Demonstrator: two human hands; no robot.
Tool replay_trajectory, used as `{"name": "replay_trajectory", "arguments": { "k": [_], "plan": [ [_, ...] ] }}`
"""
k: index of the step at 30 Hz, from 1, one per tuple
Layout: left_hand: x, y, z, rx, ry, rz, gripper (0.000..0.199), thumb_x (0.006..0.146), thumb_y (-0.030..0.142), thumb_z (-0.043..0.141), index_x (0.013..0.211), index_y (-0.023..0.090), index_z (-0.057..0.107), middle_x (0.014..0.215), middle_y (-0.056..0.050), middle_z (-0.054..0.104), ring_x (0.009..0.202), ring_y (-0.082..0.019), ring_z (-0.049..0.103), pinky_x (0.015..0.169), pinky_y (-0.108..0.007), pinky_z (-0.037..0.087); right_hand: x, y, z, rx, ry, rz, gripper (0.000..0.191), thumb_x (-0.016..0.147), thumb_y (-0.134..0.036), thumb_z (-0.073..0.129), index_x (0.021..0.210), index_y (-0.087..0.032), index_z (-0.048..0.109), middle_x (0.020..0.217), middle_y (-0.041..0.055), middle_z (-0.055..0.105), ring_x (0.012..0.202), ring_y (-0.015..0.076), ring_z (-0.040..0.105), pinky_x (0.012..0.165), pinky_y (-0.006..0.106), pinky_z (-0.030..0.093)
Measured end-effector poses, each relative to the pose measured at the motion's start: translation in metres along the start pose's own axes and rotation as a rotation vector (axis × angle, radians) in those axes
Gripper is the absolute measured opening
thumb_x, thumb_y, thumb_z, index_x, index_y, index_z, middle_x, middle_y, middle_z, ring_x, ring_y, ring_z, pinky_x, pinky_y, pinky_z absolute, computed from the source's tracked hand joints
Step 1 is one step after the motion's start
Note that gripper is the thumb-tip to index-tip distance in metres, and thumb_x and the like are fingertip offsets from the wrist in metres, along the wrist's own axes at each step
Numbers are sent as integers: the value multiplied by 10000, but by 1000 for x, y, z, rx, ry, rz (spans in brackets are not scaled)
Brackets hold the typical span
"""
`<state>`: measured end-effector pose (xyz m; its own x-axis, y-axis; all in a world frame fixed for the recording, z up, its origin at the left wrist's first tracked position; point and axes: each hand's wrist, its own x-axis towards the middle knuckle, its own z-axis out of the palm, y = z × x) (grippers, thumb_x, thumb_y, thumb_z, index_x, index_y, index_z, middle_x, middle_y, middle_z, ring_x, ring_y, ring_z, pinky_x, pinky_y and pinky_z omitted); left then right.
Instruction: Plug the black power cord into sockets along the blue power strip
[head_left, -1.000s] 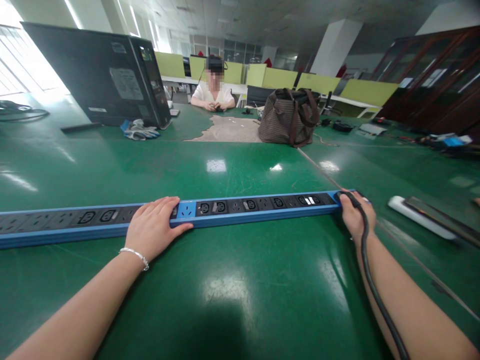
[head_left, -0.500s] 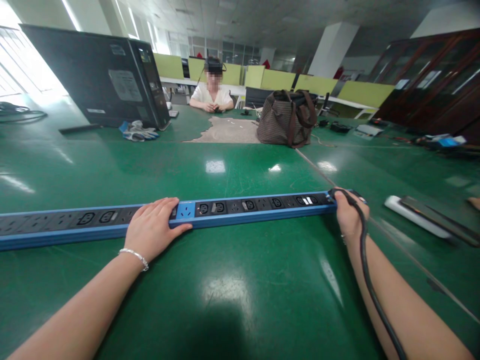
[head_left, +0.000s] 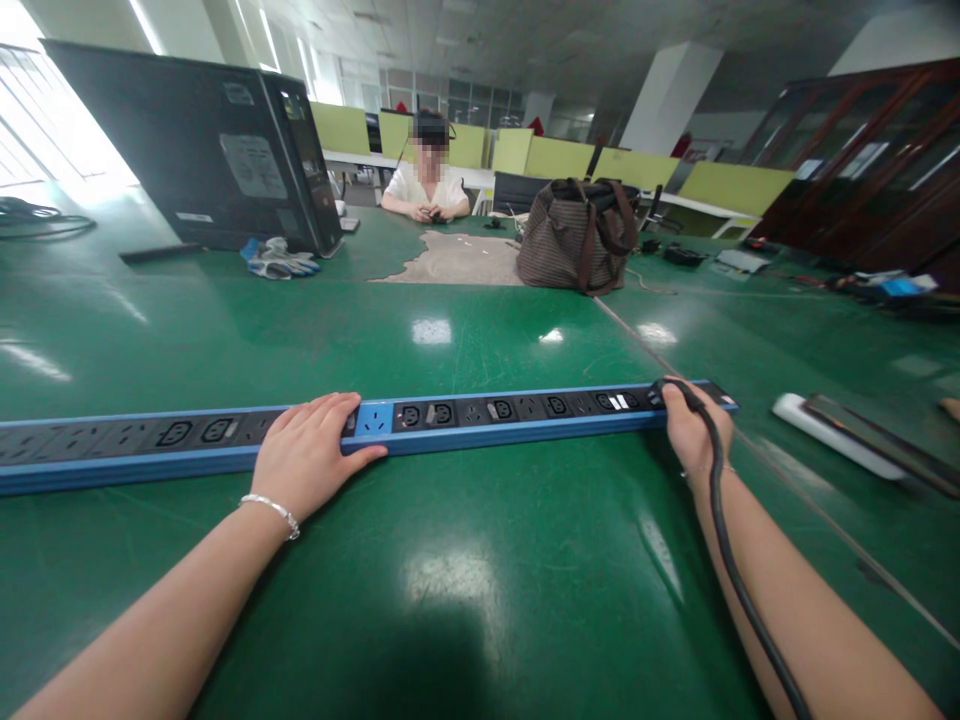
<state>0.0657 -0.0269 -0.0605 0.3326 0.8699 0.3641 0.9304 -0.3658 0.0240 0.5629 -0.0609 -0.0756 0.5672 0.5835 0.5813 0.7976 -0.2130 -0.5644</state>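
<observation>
A long blue power strip (head_left: pixel 450 440) with black sockets lies across the green table. My left hand (head_left: pixel 309 445) rests over its middle, fingers across the top and thumb along the near side, beside a blue socket (head_left: pixel 374 419). Near the strip's right end, my right hand (head_left: pixel 696 425) is closed on a black plug (head_left: pixel 660 392), which sits over the sockets. Whether the plug is seated in one cannot be made out. Its black cable (head_left: pixel 729 545) runs down along my right forearm.
A black computer case (head_left: pixel 195 150) and gloves (head_left: pixel 277 258) are at the back left. A brown bag (head_left: pixel 574 235) stands at the back centre. Across the table sits a person (head_left: pixel 426 185). To the right lie a white bar (head_left: pixel 825 430) and a dark flat object (head_left: pixel 885 440).
My right hand has shifted slightly left along the strip with the plug, uncovering more of the strip's right end. My left hand keeps its place on the strip.
</observation>
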Motion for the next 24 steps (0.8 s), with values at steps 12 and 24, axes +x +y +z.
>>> {"name": "replay_trajectory", "arguments": {
  "k": [12,24],
  "plan": [
    [1,1,-3,28,-8,6,693,759,604,562,1242,109,518,1254,-182,591,1169,-322,534,993,-461,383,2,6,-1,-31,-93,17,428,815,-507,464,1053,-231,689,1056,69,695,1055,262,595,963,441,433],
    [0,1,-2,7,-21,-13,702,765,618,532,1260,121,503,1284,-178,573,1188,-326,520,1009,-474,365,-9,2,-3,-124,-158,-50,497,851,-507,396,1189,-220,620,1304,96,570,1332,343,346,1065,562,272]
  ]
}}
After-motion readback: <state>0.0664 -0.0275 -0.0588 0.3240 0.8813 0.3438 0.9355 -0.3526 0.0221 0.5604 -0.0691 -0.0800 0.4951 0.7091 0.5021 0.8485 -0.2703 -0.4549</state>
